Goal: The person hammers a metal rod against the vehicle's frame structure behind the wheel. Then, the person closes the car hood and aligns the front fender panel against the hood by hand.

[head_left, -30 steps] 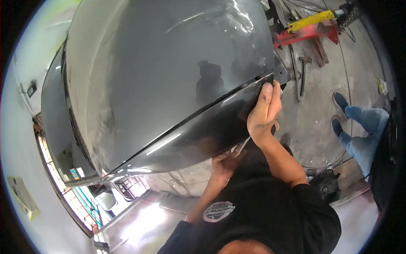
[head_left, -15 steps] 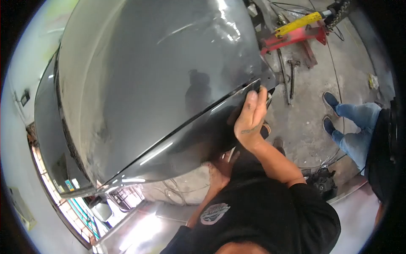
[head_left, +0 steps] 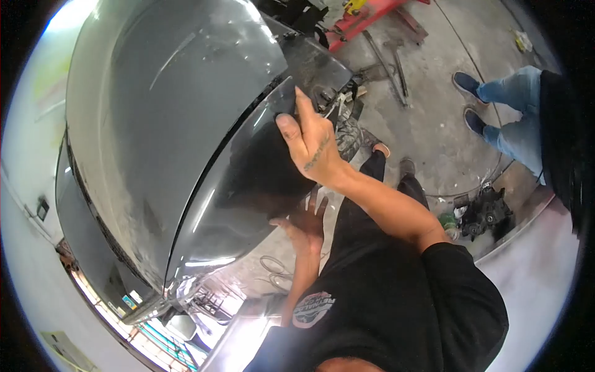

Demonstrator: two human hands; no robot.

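A glossy dark fender panel (head_left: 226, 186) runs beside the grey hood (head_left: 167, 111), with a dark gap between them. My right hand (head_left: 316, 146) grips the panel near its front end; the thumb lies on the outer face, a finger reaches the front edge, and the rest are hidden. Lower down, my left hand (head_left: 304, 232) is against the panel's lower edge, its thumb touching the edge and its fingers spread apart.
Another person's jeans-clad legs (head_left: 511, 105) and dark shoes stand at the right. A red metal frame (head_left: 365, 22), long metal tools (head_left: 390, 71), a black part (head_left: 489, 214) and a coiled cable (head_left: 276, 266) are on the floor.
The panel's front end has swung away from the hood, and more of the parts behind it show. My right hand has moved with it. My left hand's fingers are now spread. The view has shifted.
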